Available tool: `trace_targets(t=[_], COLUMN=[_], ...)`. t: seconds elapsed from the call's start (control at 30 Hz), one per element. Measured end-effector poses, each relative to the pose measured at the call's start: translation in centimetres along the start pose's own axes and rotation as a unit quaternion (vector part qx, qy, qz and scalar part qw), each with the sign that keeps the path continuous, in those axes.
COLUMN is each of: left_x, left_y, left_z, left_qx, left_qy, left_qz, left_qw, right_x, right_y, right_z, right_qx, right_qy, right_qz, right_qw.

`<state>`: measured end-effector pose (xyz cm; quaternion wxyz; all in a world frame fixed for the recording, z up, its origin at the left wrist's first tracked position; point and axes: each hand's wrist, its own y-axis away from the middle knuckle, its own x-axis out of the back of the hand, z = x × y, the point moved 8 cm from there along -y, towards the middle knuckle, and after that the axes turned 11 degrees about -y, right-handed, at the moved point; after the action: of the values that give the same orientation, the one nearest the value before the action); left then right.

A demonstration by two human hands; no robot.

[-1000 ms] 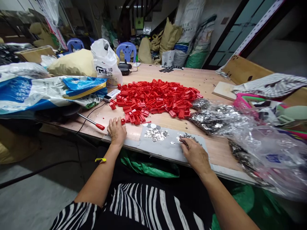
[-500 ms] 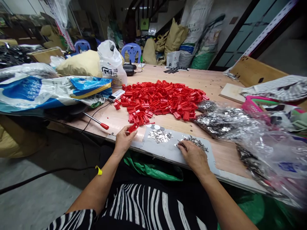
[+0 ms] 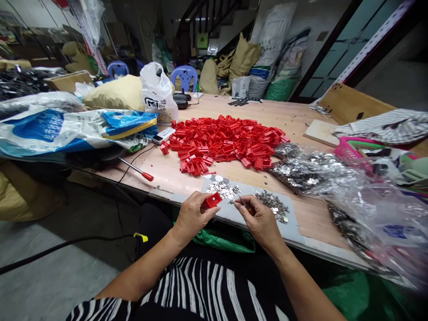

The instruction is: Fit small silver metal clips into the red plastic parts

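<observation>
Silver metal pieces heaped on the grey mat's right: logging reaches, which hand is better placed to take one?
Probably right: the right hand, though pinching a thin metal piece, is beside that heap of silver metal pieces; the left hand, farther, pinches a red plastic clip.

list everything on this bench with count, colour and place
wooden table: one, tan, across the view
red plastic clips: big pile, red, table centre
grey mat: one, grey, near edge
loose metal pieces: two heaps, silver, on mat
clear bags: a few, silver contents, right of pile
red-tipped rod: one, silver, left of pile
white plastic bag: one, white, far left
blue chairs: two, behind table
left hand: pinches one red plastic clip
right hand: pinches a thin metal piece
</observation>
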<state>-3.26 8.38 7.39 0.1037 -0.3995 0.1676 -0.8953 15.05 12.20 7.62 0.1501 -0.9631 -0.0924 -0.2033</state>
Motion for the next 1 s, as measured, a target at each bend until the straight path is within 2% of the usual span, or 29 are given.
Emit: trace_targets(t=[0.07,0.13,0.2,0.27,0.37,0.43,0.53,0.63,0.77,0.83,0.93,1.0], left_x=[-0.7,-2.1,-3.9,-5.4,-6.6,-7.1,-7.7,-7.9,-7.6,-7.5,-7.2,-7.0], left_y=[0.3,0.9,1.9,2.9,4.0,4.5,5.1,5.3,5.1,4.9,4.4,4.0], left_z=[0.0,-0.4,-0.5,-0.1,0.7,0.9,1.2,1.7,2.6,2.7,2.1,1.7], left_qx=[0.03,0.1,0.189,0.26,0.329,0.358,0.369,0.344,0.292,0.283,0.291,0.293], left_qy=[0.057,0.178,0.333,0.465,0.579,0.615,0.649,0.671,0.689,0.684,0.669,0.668], left_qz=[-0.024,-0.075,-0.133,-0.175,-0.215,-0.237,-0.276,-0.305,-0.324,-0.319,-0.277,-0.251], left_qw=[0.998,0.976,0.914,0.828,0.715,0.662,0.606,0.582,0.579,0.592,0.625,0.636], right_x=[-0.6,-1.3,-1.6,-1.7,-1.4,-1.4,-1.5,-1.7,-2.0,-1.8,-0.9,-0.4], right_y=[0.3,0.6,0.8,1.1,1.3,1.3,1.4,1.4,1.4,1.4,1.3,1.5], right_z=[-0.3,-0.4,-0.4,-0.5,-0.6,-0.4,-0.1,-0.2,-0.9,-1.1,-0.8,-0.5], right_qx=[-0.005,-0.015,-0.019,-0.017,-0.015,-0.024,-0.051,-0.07,-0.076,-0.07,-0.061,-0.055], right_qy=[-0.036,-0.071,-0.095,-0.105,-0.121,-0.145,-0.192,-0.225,-0.263,-0.258,-0.212,-0.17], right_qz=[-0.004,-0.016,-0.023,-0.021,-0.017,-0.019,-0.025,-0.038,-0.059,-0.055,-0.029,-0.015], right_qw=[0.999,0.997,0.995,0.994,0.992,0.989,0.98,0.971,0.96,0.962,0.975,0.984])
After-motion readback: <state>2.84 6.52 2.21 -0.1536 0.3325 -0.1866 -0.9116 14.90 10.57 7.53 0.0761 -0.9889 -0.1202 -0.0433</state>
